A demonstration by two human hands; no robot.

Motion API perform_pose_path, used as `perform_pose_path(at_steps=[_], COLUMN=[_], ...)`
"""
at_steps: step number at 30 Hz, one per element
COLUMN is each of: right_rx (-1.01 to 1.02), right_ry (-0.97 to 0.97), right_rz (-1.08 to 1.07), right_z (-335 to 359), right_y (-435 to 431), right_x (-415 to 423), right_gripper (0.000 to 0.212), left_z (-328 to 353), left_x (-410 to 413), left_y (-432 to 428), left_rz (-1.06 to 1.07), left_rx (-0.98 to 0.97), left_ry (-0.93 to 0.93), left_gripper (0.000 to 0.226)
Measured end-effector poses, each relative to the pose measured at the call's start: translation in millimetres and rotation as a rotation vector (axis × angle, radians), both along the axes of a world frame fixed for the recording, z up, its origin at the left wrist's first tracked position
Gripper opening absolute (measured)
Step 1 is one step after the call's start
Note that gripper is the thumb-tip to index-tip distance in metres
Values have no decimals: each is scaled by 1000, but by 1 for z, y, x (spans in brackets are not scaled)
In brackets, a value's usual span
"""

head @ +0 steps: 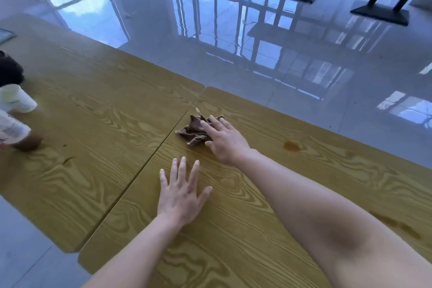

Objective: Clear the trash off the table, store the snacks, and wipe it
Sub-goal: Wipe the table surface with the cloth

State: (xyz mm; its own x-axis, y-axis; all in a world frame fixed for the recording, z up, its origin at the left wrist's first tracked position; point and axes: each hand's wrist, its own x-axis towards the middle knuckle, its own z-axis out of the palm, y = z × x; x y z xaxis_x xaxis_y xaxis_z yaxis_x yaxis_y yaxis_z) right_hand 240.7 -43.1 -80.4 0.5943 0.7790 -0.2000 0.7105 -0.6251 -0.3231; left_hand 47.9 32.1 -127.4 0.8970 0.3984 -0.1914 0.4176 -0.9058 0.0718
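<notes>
A crumpled brown cloth (196, 129) lies on the right-hand wooden table (315, 170), close to that table's far left corner and just beside the seam where it butts against a second table (81, 105) on the left. A small pale tag sticks up from the far edge of the cloth. The right hand (224, 139) lies on top of the cloth's right half, palm down, fingers (207, 127) stretched forward and only loosely spread; it presses flat on the fabric rather than closing around it, so most of the cloth shows to the left of and beyond the fingertips. The right forearm runs back across the table toward its near right corner.

The left hand (181, 194) rests nearer the near edge, flat on bare wood, all fingers spread wide and holding nothing. It is apart from the cloth and just to the right of the seam.

To the right of the cloth, toward the far edge, sits a brownish stain (292, 145), and darker smears (395, 224) show past the right forearm. On the left table, small dark marks (67, 160) lie near the middle. At that table's left edge stand two white cups (17, 100), blurred, with a dark object (10, 70) behind them that cannot be made out.
</notes>
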Motion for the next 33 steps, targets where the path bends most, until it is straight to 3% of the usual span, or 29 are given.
perform_pose_path(at_steps=[4, 8, 12, 19, 28, 33], right_rx=[-132, -103, -34, -76, -44, -167], right_ry=[-117, -270, -287, -254, -289, -225], right_rz=[20, -33, -206, -477, -749, -1089], right_z=[-13, -15, -16, -7, -11, -15], right_y=[12, -5, -51, -165, -305, -386], right_x=[1, -8, -32, -100, -179, -194], right_gripper=[56, 51, 40, 26, 19, 30], left_z=[-14, -18, -13, -4, -2, -5], left_x=[-3, -4, -4, 9, 21, 18], left_y=[1, 1, 1, -39, -138, -191], left_rz=[-31, -39, -85, -387, -566, -653], left_rx=[31, 41, -2, -32, -81, -70], left_ry=[-9, -36, -59, -105, -115, -104], left_gripper=[83, 83, 83, 79, 76, 78])
